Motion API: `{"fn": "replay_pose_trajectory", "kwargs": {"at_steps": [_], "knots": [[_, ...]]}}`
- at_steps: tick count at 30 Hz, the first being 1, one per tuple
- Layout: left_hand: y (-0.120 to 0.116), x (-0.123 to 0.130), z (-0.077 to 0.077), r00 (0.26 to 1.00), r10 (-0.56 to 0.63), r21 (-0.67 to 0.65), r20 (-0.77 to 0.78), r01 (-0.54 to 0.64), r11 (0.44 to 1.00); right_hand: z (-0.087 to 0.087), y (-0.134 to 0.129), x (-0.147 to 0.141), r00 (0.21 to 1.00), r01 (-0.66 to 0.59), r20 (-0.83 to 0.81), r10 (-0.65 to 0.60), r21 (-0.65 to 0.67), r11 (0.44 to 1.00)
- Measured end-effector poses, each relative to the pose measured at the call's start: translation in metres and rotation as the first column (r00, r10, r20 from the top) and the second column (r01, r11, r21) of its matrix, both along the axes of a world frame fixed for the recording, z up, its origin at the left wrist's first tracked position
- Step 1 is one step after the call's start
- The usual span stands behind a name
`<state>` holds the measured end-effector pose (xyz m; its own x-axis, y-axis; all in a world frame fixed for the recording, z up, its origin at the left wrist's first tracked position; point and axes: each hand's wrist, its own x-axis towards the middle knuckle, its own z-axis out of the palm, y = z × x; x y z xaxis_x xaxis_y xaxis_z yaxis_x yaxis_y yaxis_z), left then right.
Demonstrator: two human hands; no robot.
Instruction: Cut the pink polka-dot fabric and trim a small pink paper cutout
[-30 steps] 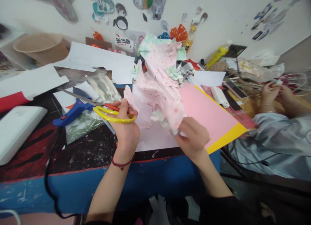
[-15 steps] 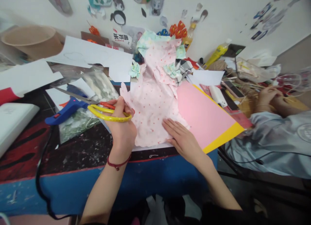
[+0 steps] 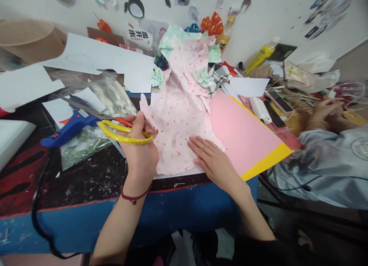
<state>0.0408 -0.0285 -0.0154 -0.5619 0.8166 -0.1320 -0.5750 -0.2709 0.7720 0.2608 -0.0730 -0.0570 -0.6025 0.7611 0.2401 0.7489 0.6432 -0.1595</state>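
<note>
Pale pink fabric with red dots (image 3: pixel 181 132) is spread over white paper at the table's front edge. Curled around a pair of scissors, my left hand (image 3: pixel 140 151) also rests by the fabric's left side. The scissors (image 3: pixel 125 138) have yellow handles, and their blades point to the far left. My right hand (image 3: pixel 214 158) lies flat on the fabric's lower right part, fingers stretched out. Mint-green flowered fabric (image 3: pixel 168 43) sits at the far end, with small ruffled mint pieces (image 3: pixel 203 77) on the pink cloth.
A blue glue gun (image 3: pixel 70 128) lies left of the scissors on plastic bags. Pink paper (image 3: pixel 241 132) over a yellow sheet (image 3: pixel 267 162) is to the right. Bottles, white paper (image 3: pixel 138 72) and a brown tub (image 3: pixel 31 41) stand further back. Another person's hands (image 3: pixel 324 112) are at right.
The view has shifted slightly, so objects on the left sit a little further left. Both hands keep nearly the same pose on the fabric.
</note>
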Motion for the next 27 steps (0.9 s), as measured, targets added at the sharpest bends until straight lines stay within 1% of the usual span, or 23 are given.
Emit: {"fn": "replay_pose_trajectory", "kwargs": {"at_steps": [1,2,3,4,5,6,7,8,9,10,11,13,15,18,20,24,27], "knots": [[0.0,0.0,0.0,1.0,0.012,0.004,0.01,-0.012,1.0,-0.002,0.001,0.001,0.999,0.052,0.004,-0.052,0.013,0.999],[0.0,0.001,0.0,1.0,0.023,0.01,0.017,-0.023,1.0,-0.004,0.001,0.004,0.989,0.148,-0.01,-0.148,0.059,0.987],[0.0,0.001,0.0,0.999,0.033,0.015,0.02,-0.033,0.999,-0.005,0.0,0.006,0.966,0.257,-0.041,-0.254,0.118,0.959],[0.0,0.001,0.0,1.0,0.025,0.014,0.016,-0.026,1.0,-0.006,0.0,0.008,0.94,0.342,-0.076,-0.333,0.168,0.925],[0.0,0.0,0.0,1.0,0.011,0.015,0.013,-0.011,1.0,-0.006,-0.001,0.008,0.925,0.379,-0.102,-0.366,0.197,0.904],[0.0,0.0,0.0,1.0,-0.007,0.02,0.013,0.007,1.0,-0.006,-0.001,0.008,0.933,0.359,-0.106,-0.344,0.197,0.912],[0.0,0.0,0.0,1.0,-0.022,0.027,0.018,0.022,0.999,-0.005,-0.001,0.007,0.957,0.286,-0.09,-0.274,0.168,0.943],[0.0,-0.001,0.0,0.999,-0.034,0.033,0.023,0.033,0.999,-0.004,0.0,0.005,0.981,0.188,-0.063,-0.182,0.118,0.975],[0.0,-0.001,0.0,0.999,-0.04,0.039,0.029,0.039,0.998,-0.003,0.001,0.003,0.995,0.099,-0.038,-0.097,0.057,0.994],[0.0,-0.001,0.0,0.999,-0.042,0.041,0.032,0.041,0.998,-0.002,0.002,0.001,0.999,0.045,-0.026,-0.045,0.001,0.999],[0.0,-0.001,0.0,0.999,-0.035,0.039,0.035,0.033,0.999,-0.002,0.003,0.0,0.999,0.035,-0.028,-0.036,-0.034,0.999],[0.0,-0.001,0.001,0.999,-0.023,0.024,0.038,0.022,0.999,-0.002,0.005,0.001,0.992,0.099,-0.074,-0.102,-0.039,0.994],[0.0,0.0,0.002,0.999,-0.016,0.008,0.044,0.016,1.0,-0.002,0.007,0.004,0.974,0.166,-0.158,-0.165,-0.006,0.986],[-0.001,0.001,0.003,0.998,-0.018,0.006,0.067,0.018,1.0,-0.002,0.014,0.007,0.943,0.215,-0.266,-0.2,0.03,0.976],[-0.001,0.001,0.004,0.996,-0.023,0.008,0.09,0.022,1.0,-0.002,0.023,0.005,0.939,0.238,-0.263,-0.22,0.037,0.971],[0.0,0.001,0.003,0.996,-0.02,0.005,0.088,0.019,1.0,-0.003,0.043,-0.007,0.949,0.271,-0.181,-0.257,0.061,0.961],[-0.001,0.0,0.002,0.996,-0.021,0.015,0.082,0.02,1.0,-0.003,0.053,-0.015,0.95,0.271,-0.184,-0.254,0.074,0.96]]}}
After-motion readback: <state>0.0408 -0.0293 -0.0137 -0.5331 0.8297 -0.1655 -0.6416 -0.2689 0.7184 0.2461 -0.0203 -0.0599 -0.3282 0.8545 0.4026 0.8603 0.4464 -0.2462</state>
